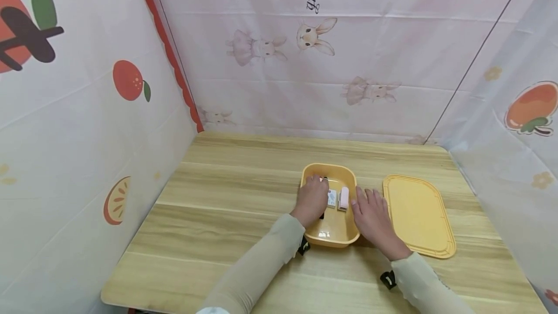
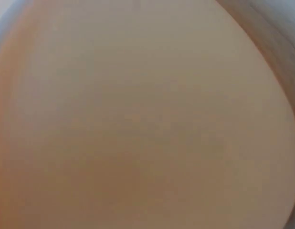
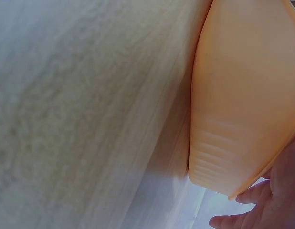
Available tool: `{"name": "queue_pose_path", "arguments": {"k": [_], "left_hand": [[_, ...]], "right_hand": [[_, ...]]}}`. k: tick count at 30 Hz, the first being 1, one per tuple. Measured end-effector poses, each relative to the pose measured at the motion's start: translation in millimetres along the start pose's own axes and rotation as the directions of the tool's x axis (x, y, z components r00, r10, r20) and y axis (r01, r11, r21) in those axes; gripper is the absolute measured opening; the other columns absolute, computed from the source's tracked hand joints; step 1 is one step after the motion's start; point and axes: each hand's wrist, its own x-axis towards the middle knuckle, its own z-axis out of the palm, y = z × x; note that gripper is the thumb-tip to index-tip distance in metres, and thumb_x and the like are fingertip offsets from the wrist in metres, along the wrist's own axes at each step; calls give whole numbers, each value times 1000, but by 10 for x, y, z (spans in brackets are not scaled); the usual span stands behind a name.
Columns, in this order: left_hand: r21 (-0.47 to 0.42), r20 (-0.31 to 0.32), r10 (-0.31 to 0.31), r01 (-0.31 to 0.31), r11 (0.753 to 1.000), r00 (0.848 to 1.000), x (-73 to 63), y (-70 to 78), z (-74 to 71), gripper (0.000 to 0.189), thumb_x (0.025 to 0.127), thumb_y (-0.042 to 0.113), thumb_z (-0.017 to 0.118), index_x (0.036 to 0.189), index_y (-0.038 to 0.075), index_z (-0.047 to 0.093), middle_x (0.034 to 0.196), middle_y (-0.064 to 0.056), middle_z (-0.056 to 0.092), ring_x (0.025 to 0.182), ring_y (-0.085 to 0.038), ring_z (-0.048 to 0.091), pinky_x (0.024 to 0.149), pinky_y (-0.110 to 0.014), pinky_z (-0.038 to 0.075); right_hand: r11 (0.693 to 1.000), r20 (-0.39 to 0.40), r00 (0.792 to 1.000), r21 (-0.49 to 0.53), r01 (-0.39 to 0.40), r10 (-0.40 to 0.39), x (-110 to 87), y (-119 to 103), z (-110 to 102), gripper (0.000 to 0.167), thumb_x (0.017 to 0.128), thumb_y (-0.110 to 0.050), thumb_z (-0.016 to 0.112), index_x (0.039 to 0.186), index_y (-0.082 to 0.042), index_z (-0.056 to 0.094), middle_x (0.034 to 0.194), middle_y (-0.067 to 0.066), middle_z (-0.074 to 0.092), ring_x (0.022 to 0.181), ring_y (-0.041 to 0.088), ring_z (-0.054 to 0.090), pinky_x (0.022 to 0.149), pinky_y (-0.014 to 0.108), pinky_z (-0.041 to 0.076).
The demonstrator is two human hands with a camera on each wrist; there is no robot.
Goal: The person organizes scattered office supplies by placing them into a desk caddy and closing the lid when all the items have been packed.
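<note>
A yellow plastic box [image 1: 331, 240] without its lid sits on the table. My left hand [image 1: 311, 200] reaches over its left rim, fingers bent down inside. Dark and reddish bits of a small item show at those fingertips, and a black end [image 1: 321, 216] shows below the hand; I cannot tell whether the fingers grip it. Beside them lie a small white-and-blue block [image 1: 332, 198] and a pale pink stapler-like item [image 1: 343, 198]. My right hand [image 1: 373, 214] rests along the right rim, fingers spread and fairly straight. The box wall [image 2: 147, 114] fills the left wrist view, blurred.
A yellow lid [image 1: 420, 214] lies flat on the wooden table [image 1: 226, 197], right of the box. Printed cloth walls [image 1: 261, 105] close in the back and both sides. Black straps show at both wrists.
</note>
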Motion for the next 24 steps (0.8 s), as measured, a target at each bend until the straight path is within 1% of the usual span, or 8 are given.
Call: {"name": "queue_pose_path", "arguments": {"k": [3,6,9,12,15,19,21,24], "left_hand": [[8,2,11,-11,1000,1000,-6,23,-17,20,100,23,61,112,11,71,110,-7,65,96,-23,59,63,-29,55],[9,11,10,-10,1000,1000,-19,79,-50,24,98,27,63,116,13,70,113,-6,65,99,-24,60,64,-30,55],[18,24,10,-11,1000,1000,-29,192,-107,33,98,35,62,126,17,66,120,-4,64,105,-23,61,69,-34,56],[25,25,22,-23,999,999,-32,351,-166,39,100,44,58,132,21,61,125,-1,63,107,-20,61,72,-34,57],[26,-4,43,-43,999,999,-28,519,-195,43,102,48,53,137,24,57,131,1,60,109,-17,60,78,-31,57],[-11,-30,69,-70,997,997,-25,743,-212,50,103,45,47,149,25,47,139,4,56,115,-15,57,88,-28,54],[-30,-38,83,-84,996,996,-14,854,-205,51,105,44,44,152,26,42,142,5,55,117,-15,56,89,-28,54],[-33,-68,114,-116,993,991,27,1006,-158,48,106,44,41,149,26,47,137,6,58,115,-14,58,86,-28,55]], "right_hand": [[1000,-2,1000,5,2,-2,0,2,-4,55,109,-29,36,155,1,32,153,35,33,147,53,16,117,67,10],[1000,-9,1000,14,13,-12,-1,7,-7,55,109,-29,37,154,2,32,152,36,34,145,54,22,116,67,12],[999,-30,999,30,30,-30,8,23,-8,56,109,-31,37,153,5,34,149,37,38,141,54,30,115,67,17],[997,-53,997,59,50,-47,24,63,-23,58,110,-34,35,151,6,36,146,35,44,137,52,38,113,66,24],[993,-39,999,112,25,-21,22,121,-73,61,110,-38,29,153,6,33,150,31,42,139,50,38,114,65,28],[987,-3,998,149,-57,58,-7,219,-199,65,109,-41,21,156,4,27,158,29,32,144,50,31,114,67,28],[987,-13,997,142,-79,81,-18,282,-266,64,109,-41,19,155,3,30,157,29,33,143,50,32,111,68,31],[989,-52,993,109,-100,107,-32,397,-353,64,109,-42,19,151,2,38,150,29,43,136,48,42,103,68,39]]}}
